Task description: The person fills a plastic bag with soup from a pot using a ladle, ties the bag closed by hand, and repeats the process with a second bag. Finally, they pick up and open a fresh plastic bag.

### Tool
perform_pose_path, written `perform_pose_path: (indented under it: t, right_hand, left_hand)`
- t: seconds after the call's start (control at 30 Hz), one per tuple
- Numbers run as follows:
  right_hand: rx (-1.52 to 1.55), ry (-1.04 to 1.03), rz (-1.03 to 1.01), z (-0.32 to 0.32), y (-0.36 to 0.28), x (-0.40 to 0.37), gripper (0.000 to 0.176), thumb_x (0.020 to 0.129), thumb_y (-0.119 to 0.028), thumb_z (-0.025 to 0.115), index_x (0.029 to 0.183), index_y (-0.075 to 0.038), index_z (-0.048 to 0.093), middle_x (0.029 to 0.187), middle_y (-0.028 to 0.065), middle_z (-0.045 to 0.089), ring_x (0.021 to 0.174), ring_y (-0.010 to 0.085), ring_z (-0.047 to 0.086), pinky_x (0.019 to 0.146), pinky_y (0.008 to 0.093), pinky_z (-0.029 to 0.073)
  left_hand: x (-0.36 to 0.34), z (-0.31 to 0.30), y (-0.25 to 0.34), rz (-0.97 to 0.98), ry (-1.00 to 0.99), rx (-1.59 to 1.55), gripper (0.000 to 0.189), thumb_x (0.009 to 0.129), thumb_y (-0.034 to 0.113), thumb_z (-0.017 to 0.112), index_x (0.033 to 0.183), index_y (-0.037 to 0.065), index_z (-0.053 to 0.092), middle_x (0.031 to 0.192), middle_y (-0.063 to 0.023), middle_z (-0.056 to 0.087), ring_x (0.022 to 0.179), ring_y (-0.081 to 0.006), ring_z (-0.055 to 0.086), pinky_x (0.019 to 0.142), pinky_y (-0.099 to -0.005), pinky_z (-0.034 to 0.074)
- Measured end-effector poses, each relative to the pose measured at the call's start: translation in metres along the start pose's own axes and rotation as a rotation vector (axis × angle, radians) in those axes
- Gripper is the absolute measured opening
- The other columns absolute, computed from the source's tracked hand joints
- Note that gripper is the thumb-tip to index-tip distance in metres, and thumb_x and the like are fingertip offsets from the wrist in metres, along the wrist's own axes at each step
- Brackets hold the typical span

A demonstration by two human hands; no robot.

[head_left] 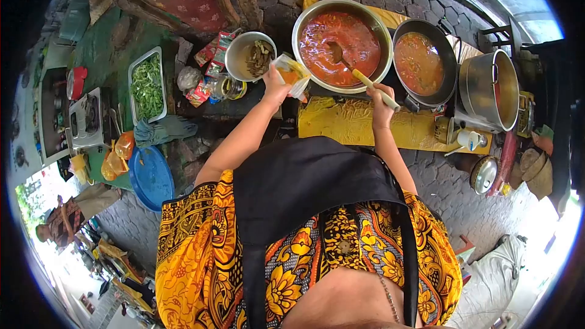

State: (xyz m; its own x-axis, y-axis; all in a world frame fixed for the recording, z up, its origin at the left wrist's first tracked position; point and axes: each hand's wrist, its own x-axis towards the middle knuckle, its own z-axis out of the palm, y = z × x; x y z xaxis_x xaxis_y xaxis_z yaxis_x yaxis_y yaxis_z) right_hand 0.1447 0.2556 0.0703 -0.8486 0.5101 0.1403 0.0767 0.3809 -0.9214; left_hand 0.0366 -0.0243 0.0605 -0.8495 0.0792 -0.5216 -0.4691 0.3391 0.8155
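Note:
My left hand (277, 89) is closed on a clear plastic bag (291, 74) with something orange-yellow in it, held between two pots. My right hand (382, 108) grips the pale handle of a ladle (364, 80). The ladle's bowl rests in red soup (359, 31) inside a large metal pot (389, 42). Beside the bag stands a smaller metal pot (236, 55) with brownish pieces (259, 60) at one side. Right of the large pot, a dark wok (451, 76) contains orange-red broth (418, 58).
A tall pot (478, 88) and a white mug (469, 140) are at the right. Left are a tray of chopped greens (146, 82), a blue round tray (151, 176), a glass jar (233, 88) and red packets (219, 55). A carved chair (189, 0) stands behind. Another person (67, 219) is far left.

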Motion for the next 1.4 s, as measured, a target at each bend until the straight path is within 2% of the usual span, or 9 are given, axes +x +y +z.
perform_pose_path:
  t: [0.07, 0.2, 0.53, 0.93, 1.07, 1.13, 1.27, 1.33, 1.4]
  right_hand:
    - [0.502, 0.103, 0.342, 0.004, 0.006, -0.002, 0.012, 0.080, -0.005, 0.059, 0.090, 0.002, 0.059, 0.087, 0.0108, 0.059, 0.078, 0.0225, 0.060, 0.074, 0.0315, 0.048]
    - [0.726, 0.255, 0.460, -0.005, 0.010, -0.001, 0.012, 0.082, -0.004, 0.058, 0.091, 0.004, 0.056, 0.087, 0.0119, 0.058, 0.080, 0.0253, 0.063, 0.070, 0.0294, 0.055]
    - [0.852, 0.227, 0.366, -0.039, -0.025, -0.007, 0.012, 0.082, -0.003, 0.058, 0.091, 0.004, 0.055, 0.089, 0.0124, 0.059, 0.079, 0.0288, 0.064, 0.073, 0.0335, 0.056]
    - [0.778, 0.014, 0.297, -0.064, -0.107, -0.007, 0.013, 0.081, -0.003, 0.055, 0.091, 0.006, 0.055, 0.096, 0.0158, 0.057, 0.083, 0.0299, 0.062, 0.077, 0.0377, 0.055]
    - [0.528, -0.160, 0.161, -0.058, -0.119, -0.017, 0.012, 0.075, -0.003, 0.060, 0.087, 0.001, 0.059, 0.095, 0.0139, 0.058, 0.087, 0.0270, 0.061, 0.077, 0.0350, 0.051]
    - [0.032, -0.369, -0.272, -0.060, -0.129, -0.015, 0.012, 0.071, -0.002, 0.063, 0.083, -0.002, 0.061, 0.092, 0.0125, 0.060, 0.086, 0.0246, 0.061, 0.076, 0.0335, 0.049]
    - [0.057, -0.273, -0.248, -0.063, -0.132, -0.016, 0.013, 0.069, -0.001, 0.064, 0.083, -0.003, 0.063, 0.091, 0.0120, 0.061, 0.083, 0.0229, 0.060, 0.075, 0.0331, 0.048]
    - [0.258, -0.138, -0.091, -0.060, -0.129, -0.016, 0.011, 0.072, 0.002, 0.061, 0.082, -0.003, 0.062, 0.089, 0.0122, 0.060, 0.082, 0.0214, 0.059, 0.075, 0.0327, 0.048]
    - [0.166, -0.054, -0.104, -0.060, -0.113, -0.010, 0.010, 0.073, 0.002, 0.061, 0.082, -0.002, 0.062, 0.089, 0.0119, 0.061, 0.082, 0.0209, 0.059, 0.075, 0.0321, 0.048]
  left_hand:
    - [0.002, 0.000, 0.000, 0.004, -0.046, -0.038, 0.098, 0.065, -0.001, 0.066, 0.142, 0.004, 0.006, 0.129, -0.0126, 0.018, 0.113, -0.0264, 0.040, 0.059, -0.0265, 0.056]
    - [0.008, 0.003, -0.005, 0.012, -0.019, -0.029, 0.100, 0.064, 0.001, 0.068, 0.142, 0.004, 0.006, 0.129, -0.0130, 0.018, 0.112, -0.0268, 0.041, 0.059, -0.0269, 0.056]
    - [0.013, 0.009, 0.006, -0.044, -0.054, 0.034, 0.095, 0.065, -0.002, 0.062, 0.142, 0.007, 0.007, 0.130, -0.0130, 0.018, 0.115, -0.0272, 0.039, 0.059, -0.0259, 0.056]
    - [0.027, 0.015, 0.005, -0.050, -0.024, 0.086, 0.089, 0.071, -0.006, 0.058, 0.143, 0.005, 0.007, 0.130, -0.0106, 0.019, 0.105, -0.0241, 0.048, 0.062, -0.0261, 0.057]
    - [0.023, 0.015, 0.012, -0.041, -0.031, 0.037, 0.090, 0.070, -0.006, 0.058, 0.143, 0.005, 0.007, 0.130, -0.0102, 0.019, 0.106, -0.0239, 0.047, 0.063, -0.0257, 0.057]
    - [0.021, 0.014, 0.011, -0.042, -0.031, 0.028, 0.089, 0.070, -0.007, 0.057, 0.143, 0.005, 0.009, 0.129, -0.0098, 0.020, 0.105, -0.0236, 0.048, 0.063, -0.0256, 0.057]
    - [0.017, 0.007, 0.002, -0.023, -0.006, -0.047, 0.080, 0.069, -0.005, 0.058, 0.140, 0.003, 0.022, 0.123, -0.0109, 0.025, 0.102, -0.0232, 0.048, 0.054, -0.0254, 0.055]
    - [0.015, 0.002, -0.003, -0.039, -0.014, -0.062, 0.077, 0.070, -0.006, 0.055, 0.140, 0.004, 0.023, 0.125, -0.0098, 0.025, 0.098, -0.0222, 0.050, 0.055, -0.0259, 0.054]
    - [0.012, -0.002, -0.006, -0.055, -0.023, -0.078, 0.075, 0.072, -0.007, 0.052, 0.140, 0.005, 0.024, 0.127, -0.0088, 0.024, 0.095, -0.0212, 0.052, 0.057, -0.0264, 0.054]
